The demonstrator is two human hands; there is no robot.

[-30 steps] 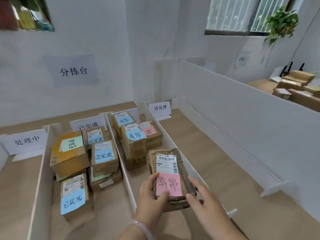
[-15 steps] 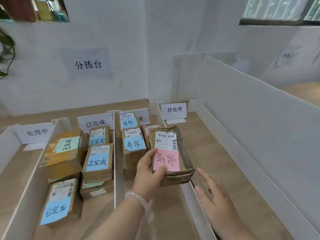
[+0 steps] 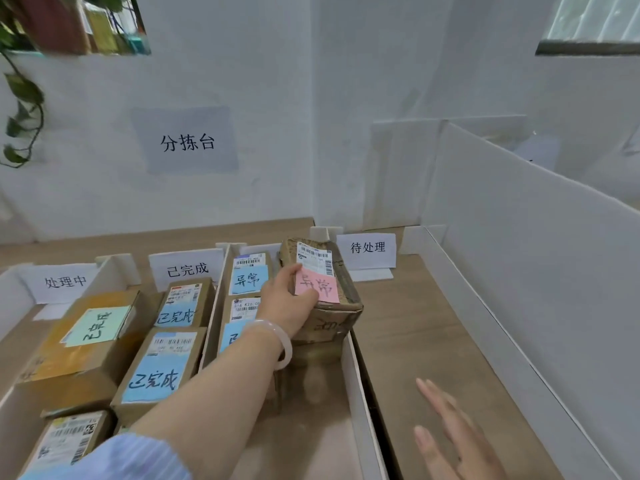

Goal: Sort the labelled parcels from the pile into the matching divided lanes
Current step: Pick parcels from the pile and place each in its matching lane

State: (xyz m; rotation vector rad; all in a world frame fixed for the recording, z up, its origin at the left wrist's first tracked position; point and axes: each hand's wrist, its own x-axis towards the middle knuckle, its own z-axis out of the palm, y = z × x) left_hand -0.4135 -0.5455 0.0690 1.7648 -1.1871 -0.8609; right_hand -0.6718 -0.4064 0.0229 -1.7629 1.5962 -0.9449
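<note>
Pale translucent bangle (image 3: 280, 344) behind the left hand (image 3: 287, 303); light blue striped sleeve (image 3: 131, 459) higher up the arm

Left arm reaches forward from lower left, nearly straight. Forearm bare, light-blue striped sleeve (image 3: 131, 455) at the upper arm, pale translucent bangle (image 3: 278, 341) on the wrist. Left grip (image 3: 287, 303) holds the near-left side of a brown cardboard parcel with a pink note (image 3: 343, 292): thumb (image 3: 293, 271) on top at the note's edge, other fingers hidden underneath. Right grip (image 3: 453, 434) sits low at lower right, palm down, fingers (image 3: 433, 389) straight and slightly spread, holding nothing, motion-blurred. Can't tell if it touches the brown wooden bench (image 3: 433, 341).
</note>
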